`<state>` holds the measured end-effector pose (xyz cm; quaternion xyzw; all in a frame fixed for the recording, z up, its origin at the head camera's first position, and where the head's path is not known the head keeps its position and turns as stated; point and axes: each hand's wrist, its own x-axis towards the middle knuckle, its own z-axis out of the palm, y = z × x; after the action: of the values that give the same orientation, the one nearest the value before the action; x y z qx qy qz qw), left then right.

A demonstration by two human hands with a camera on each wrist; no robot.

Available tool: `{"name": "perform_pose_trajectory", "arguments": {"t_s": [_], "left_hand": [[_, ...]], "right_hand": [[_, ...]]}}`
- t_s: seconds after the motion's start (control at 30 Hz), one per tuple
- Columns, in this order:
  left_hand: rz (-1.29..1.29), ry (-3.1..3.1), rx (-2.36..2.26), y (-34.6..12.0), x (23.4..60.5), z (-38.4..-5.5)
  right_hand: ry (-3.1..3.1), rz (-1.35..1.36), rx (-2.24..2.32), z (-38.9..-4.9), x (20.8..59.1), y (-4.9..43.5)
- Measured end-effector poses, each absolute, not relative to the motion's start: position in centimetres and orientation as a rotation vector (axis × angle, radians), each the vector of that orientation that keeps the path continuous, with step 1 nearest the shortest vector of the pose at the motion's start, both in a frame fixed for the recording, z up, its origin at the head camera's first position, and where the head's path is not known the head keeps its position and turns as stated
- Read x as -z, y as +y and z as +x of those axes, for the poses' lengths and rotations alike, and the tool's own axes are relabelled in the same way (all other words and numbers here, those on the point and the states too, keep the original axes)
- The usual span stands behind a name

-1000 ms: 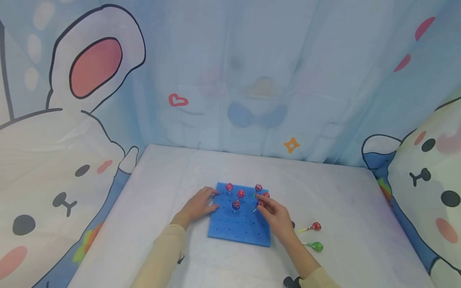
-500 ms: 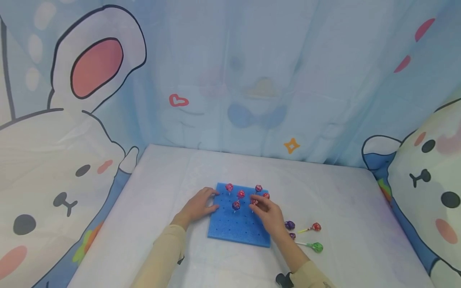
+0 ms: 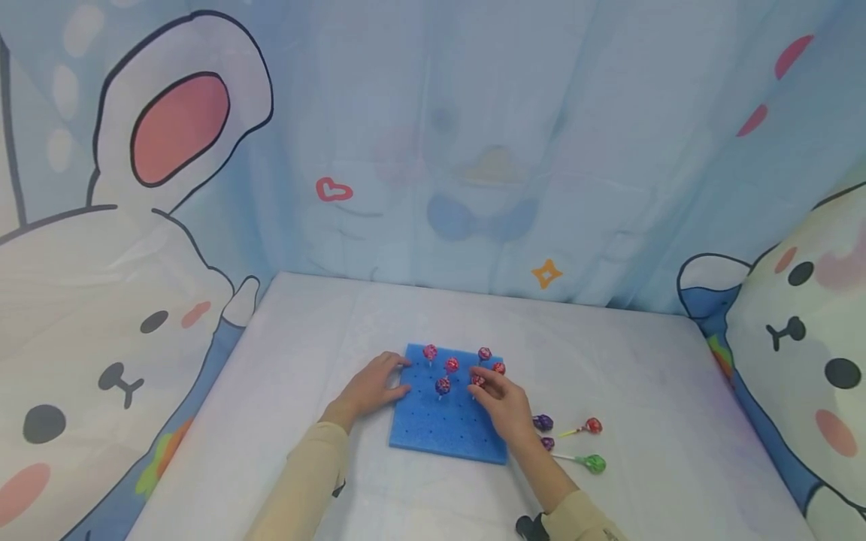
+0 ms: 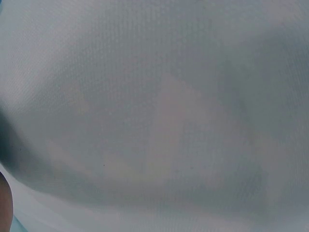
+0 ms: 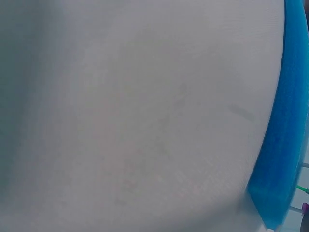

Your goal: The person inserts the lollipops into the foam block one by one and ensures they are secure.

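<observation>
A blue foam board dotted with small holes lies on the table. My left hand rests at its left edge, fingertips and thumb touching the side. Over the right part of the board, my right hand pinches a red-wrapped lollipop between thumb and fingers, its stick pointing down at the board. Several other lollipops stand upright in the board, among them a pink one at the back left and a dark purple one near the middle. In the right wrist view the board's edge shows at the right.
Right of the board, loose lollipops lie on the white tablecloth: a green one, a red one and purple ones, partly behind my right forearm. A blue printed curtain hangs behind the table.
My right hand has shifted slightly left over the board with the lollipop, then stayed put. Purple lollipops by the forearm have come into view. The left hand has not moved.
</observation>
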<state>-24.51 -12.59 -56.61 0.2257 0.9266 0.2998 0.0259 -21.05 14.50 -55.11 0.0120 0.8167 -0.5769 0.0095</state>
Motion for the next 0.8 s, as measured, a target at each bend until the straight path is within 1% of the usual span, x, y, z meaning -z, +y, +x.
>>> {"name": "perform_pose_trajectory", "arguments": {"t_s": [0.37,0.67,0.8], "left_hand": [[0.700,2.863,-0.924,-12.7,56.9,-24.7],[0.697,2.861,-0.930,-12.6,56.8,-24.6],[0.687,2.854,-0.933,-12.6,56.7,-24.6]], "right_hand": [[2.523,0.020,1.846,-20.9,54.8,14.7],[2.565,-0.103,1.827,-21.0,53.6,15.3],[2.594,-0.117,1.803,-20.9,53.0,15.6]]}}
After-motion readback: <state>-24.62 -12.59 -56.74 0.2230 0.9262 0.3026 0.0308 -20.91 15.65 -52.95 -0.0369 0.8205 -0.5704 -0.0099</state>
